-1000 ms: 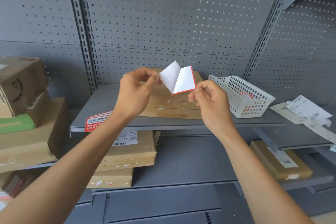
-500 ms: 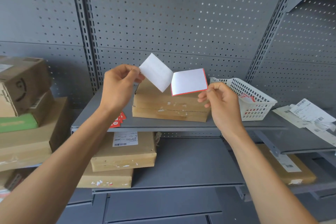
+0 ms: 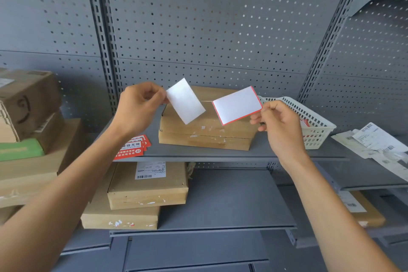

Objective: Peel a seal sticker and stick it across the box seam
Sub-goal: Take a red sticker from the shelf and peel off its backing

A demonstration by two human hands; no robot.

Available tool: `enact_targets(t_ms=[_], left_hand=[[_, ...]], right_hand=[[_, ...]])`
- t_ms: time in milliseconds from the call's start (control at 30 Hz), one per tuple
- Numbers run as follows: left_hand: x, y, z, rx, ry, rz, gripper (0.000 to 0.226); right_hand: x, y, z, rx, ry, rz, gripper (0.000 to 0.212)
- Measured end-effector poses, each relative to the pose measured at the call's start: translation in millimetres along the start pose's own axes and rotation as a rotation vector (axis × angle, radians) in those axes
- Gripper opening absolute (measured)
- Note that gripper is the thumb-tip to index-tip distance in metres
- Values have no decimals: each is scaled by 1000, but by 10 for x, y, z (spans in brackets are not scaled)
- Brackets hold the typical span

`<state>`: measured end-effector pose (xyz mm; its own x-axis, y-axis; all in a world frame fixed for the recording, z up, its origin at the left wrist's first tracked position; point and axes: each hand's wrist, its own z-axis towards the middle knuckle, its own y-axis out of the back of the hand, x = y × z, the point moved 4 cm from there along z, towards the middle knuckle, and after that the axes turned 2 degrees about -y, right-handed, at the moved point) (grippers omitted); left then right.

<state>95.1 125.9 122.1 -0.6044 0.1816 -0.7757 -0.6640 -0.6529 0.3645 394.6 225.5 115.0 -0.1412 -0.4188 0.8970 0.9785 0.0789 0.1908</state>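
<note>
My right hand pinches the seal sticker by its right corner; I see its white back with a thin red border. My left hand pinches a plain white backing sheet by its left edge. The two pieces are apart, with a small gap between them, and both are held in the air just in front of a flat brown cardboard box on the grey shelf. A seam line runs along the box's top between the two pieces. Scraps of old labels speckle its front.
A stack of red seal stickers lies on the shelf left of the box. A white plastic basket stands to its right, with loose shipping labels beyond. More cardboard boxes sit on the lower shelf and at far left.
The sticker and backing sheet, joined along one edge a second ago, have come fully apart. My left hand has drawn the backing leftward while my right hand holds the sticker.
</note>
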Motion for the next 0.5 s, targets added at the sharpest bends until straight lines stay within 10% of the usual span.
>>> enact_targets(t_ms=[500], left_hand=[[-2,-11,8,143,-130,209,15]], right_hand=[[20,231,180,-47,1,26,23]])
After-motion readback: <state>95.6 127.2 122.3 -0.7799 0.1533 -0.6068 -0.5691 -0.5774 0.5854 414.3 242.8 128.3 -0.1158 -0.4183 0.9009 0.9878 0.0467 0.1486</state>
